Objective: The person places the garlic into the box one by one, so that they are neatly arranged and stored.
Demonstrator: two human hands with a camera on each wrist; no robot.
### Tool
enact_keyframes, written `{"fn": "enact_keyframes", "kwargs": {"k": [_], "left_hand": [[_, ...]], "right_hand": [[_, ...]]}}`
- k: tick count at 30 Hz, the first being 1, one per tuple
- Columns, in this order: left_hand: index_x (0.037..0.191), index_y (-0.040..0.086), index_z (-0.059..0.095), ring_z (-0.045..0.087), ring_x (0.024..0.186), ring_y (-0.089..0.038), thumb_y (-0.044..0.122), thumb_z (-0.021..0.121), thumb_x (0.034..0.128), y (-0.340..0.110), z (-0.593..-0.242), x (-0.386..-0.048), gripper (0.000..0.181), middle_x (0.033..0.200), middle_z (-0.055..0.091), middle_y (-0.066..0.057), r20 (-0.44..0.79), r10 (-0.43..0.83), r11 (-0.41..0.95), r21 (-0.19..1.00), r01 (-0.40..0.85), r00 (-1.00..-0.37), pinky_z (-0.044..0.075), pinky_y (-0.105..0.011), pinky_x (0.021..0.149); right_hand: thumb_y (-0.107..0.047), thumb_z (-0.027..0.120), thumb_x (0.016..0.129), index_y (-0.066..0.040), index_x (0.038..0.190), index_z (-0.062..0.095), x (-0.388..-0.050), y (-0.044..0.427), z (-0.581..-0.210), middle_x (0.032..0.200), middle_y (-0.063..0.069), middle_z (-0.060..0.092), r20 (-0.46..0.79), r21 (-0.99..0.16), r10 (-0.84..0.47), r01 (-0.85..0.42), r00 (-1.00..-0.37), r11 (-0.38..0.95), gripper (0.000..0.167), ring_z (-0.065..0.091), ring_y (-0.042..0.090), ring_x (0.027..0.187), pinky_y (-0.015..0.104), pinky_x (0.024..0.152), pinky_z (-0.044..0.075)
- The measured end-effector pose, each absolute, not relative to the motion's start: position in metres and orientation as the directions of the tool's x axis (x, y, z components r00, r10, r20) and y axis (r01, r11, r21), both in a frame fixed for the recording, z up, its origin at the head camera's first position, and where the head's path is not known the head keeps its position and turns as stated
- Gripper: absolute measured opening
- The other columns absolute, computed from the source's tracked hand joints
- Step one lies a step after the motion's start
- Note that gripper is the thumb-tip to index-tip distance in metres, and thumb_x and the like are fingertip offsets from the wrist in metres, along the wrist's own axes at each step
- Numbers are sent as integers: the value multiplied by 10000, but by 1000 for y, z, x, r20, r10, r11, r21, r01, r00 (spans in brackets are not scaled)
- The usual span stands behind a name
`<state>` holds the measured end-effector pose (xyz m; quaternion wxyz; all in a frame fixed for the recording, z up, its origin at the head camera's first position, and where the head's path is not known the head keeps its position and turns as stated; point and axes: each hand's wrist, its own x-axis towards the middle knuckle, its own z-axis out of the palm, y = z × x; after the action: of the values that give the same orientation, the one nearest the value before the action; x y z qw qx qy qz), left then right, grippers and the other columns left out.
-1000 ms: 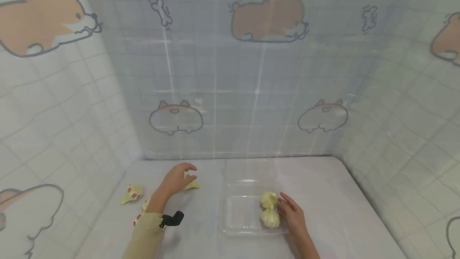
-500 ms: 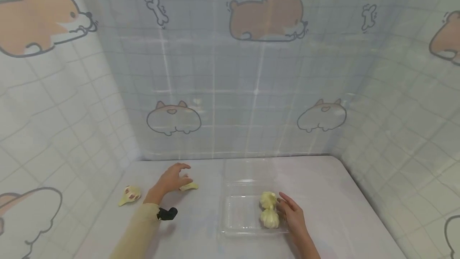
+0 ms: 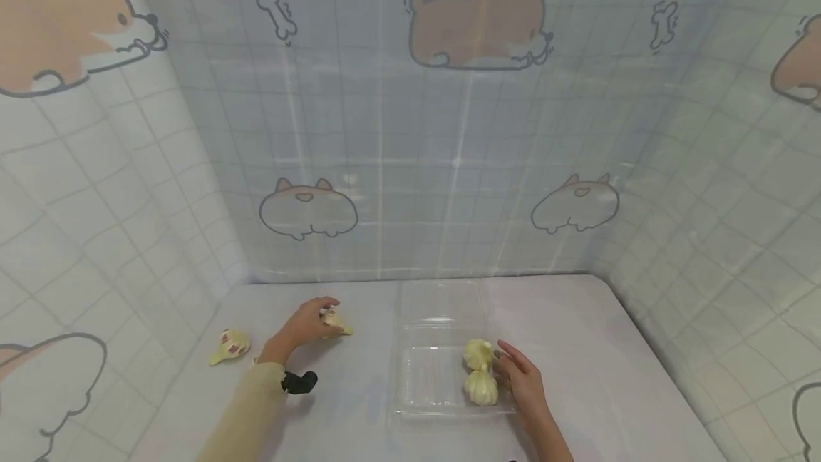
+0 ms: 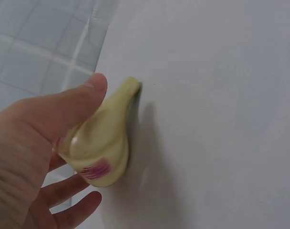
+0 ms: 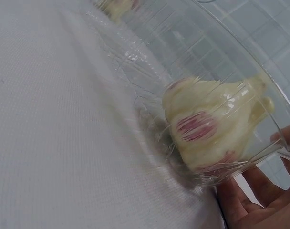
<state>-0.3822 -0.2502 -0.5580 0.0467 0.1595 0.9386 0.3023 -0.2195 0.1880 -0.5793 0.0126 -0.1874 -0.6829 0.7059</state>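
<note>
In the left wrist view, my left hand [image 4: 54, 114] holds a cream garlic bulb [image 4: 104, 138] with purple patches, thumb on one side and fingers on the other. In the head view, that hand [image 3: 306, 321] is at the table's left half, the bulb's stem pointing right. My right hand [image 3: 522, 378] rests at the right wall of a clear plastic box [image 3: 410, 405], its fingers touching the outside. Two garlic bulbs, one bulb [image 3: 478, 355] behind another bulb [image 3: 481, 388], lie inside against that wall. Through the plastic, the right wrist view shows a bulb [image 5: 216, 124] close up.
Another garlic bulb [image 3: 232, 346] lies at the table's far left. A pale bit of a bulb shows beside the left wrist, mostly hidden by the arm. The box's lid [image 3: 442, 301] lies opened toward the back. Tile-patterned curtains [image 3: 410, 127] surround the white table [image 3: 596, 376].
My left hand has moved slightly left and come around the garlic bulb, which now sits tilted between thumb and fingers. The right hand and the box have stayed in place.
</note>
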Motion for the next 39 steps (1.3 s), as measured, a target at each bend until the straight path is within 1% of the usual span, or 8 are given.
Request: {"fn": "enact_keyframes", "kwargs": {"k": [7, 14, 21, 26, 30, 34, 36, 39], "left_hand": [[1262, 15, 596, 569, 1040, -326, 254, 881, 712, -249, -562, -380, 664, 1194, 601, -180, 7, 303, 757, 605, 245, -953, 462, -514, 891], [1213, 35, 621, 587, 902, -230, 249, 896, 686, -251, -569, -381, 632, 1114, 623, -153, 6, 277, 734, 644, 216, -961, 506, -419, 784], [1165, 42, 608, 578, 917, -229, 259, 898, 685, -253, -572, -381, 601, 1077, 623, -117, 36, 281, 717, 656, 235, -959, 494, -413, 781], [1131, 51, 586, 561, 873, -207, 237, 891, 692, -249, -563, -377, 565, 1016, 613, -74, 43, 277, 710, 664, 235, -960, 480, -385, 748], [1094, 44, 583, 529, 819, -195, 175, 866, 709, -246, -554, -374, 496, 966, 595, -64, 58, 288, 693, 677, 249, -956, 451, -341, 696], [1069, 65, 658, 507, 820, -199, 116, 783, 742, -243, -547, -372, 354, 1001, 578, -68, 88, 309, 687, 668, 287, -947, 431, -331, 684], [1050, 69, 691, 508, 828, -207, 119, 755, 756, -241, -542, -370, 304, 1015, 574, -78, 119, 331, 680, 657, 324, -936, 431, -343, 686], [1038, 74, 705, 524, 838, -203, 181, 759, 804, -236, -536, -367, 263, 1006, 571, -72, 146, 329, 670, 660, 340, -933, 458, -341, 686]], "right_hand": [[-229, 512, 1016, -70, 1422, 471, -219, 188, -577, 1422, 241, 448, -255, -967, 266, 241, -930, -82, 438, 493, 374, 1251, 427, 954, 474], [-211, 512, 1010, -67, 1409, 489, -220, 188, -580, 1403, 234, 475, -241, -970, 268, 229, -933, -77, 424, 532, 358, 1212, 421, 947, 478], [-223, 521, 1007, -72, 1410, 489, -220, 189, -583, 1396, 225, 486, -237, -972, 273, 227, -932, -68, 431, 547, 345, 1196, 415, 941, 483], [-267, 510, 1015, -78, 1425, 469, -219, 188, -583, 1396, 215, 488, -236, -972, 277, 233, -932, -41, 453, 575, 328, 1161, 430, 947, 474], [-283, 498, 1021, -80, 1428, 465, -218, 188, -583, 1397, 215, 486, -235, -972, 274, 234, -933, -37, 455, 569, 329, 1168, 446, 956, 467], [-274, 489, 1026, -81, 1432, 459, -218, 188, -583, 1405, 219, 477, -236, -971, 267, 235, -934, -39, 451, 555, 342, 1187, 460, 967, 457], [-267, 485, 1027, -80, 1434, 455, -218, 188, -582, 1407, 223, 472, -239, -971, 267, 237, -933, -41, 450, 552, 346, 1191, 469, 972, 451], [-256, 481, 1027, -84, 1436, 455, -218, 187, -582, 1410, 222, 471, -245, -969, 272, 244, -931, -36, 444, 556, 343, 1186, 473, 971, 450]]}}
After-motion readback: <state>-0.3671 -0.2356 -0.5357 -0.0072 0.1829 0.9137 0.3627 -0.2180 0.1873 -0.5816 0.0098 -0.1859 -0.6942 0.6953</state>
